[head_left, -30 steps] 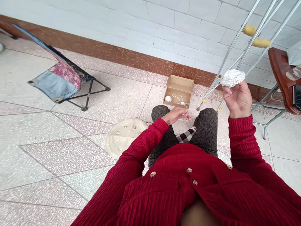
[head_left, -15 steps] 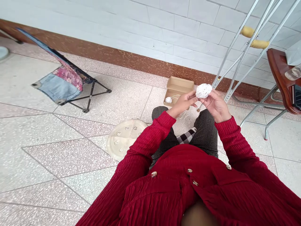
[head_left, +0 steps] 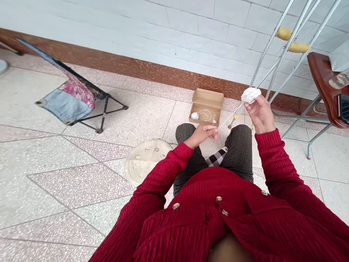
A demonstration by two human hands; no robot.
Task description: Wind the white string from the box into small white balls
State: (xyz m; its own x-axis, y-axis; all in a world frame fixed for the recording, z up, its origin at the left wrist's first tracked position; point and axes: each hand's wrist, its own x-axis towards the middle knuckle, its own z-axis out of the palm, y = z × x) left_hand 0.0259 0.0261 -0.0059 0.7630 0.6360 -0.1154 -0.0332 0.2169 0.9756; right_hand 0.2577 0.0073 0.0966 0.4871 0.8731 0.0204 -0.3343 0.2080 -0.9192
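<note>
My right hand (head_left: 261,114) is raised at the right, its fingers closed around the lower side of a ball of white string (head_left: 251,95). A strand of string (head_left: 229,117) runs taut from the ball down to my left hand (head_left: 204,134), which pinches it above my left knee. Beyond my left hand lies an open cardboard box (head_left: 208,96) on the floor. Inside it are a smaller ball of white string (head_left: 194,115) and a loose curl of string.
A folding chair (head_left: 68,103) with a fabric seat stands at the left. A round beige lid-like disc (head_left: 144,156) lies beside my left leg. Metal crutches (head_left: 280,60) with yellow grips lean on the wall at the right, near a brown wooden chair or table (head_left: 324,91).
My hands have moved apart. The right lifted the string ball up and to the right, while the left drew down and left, stretching a strand between them. More of the box shows.
</note>
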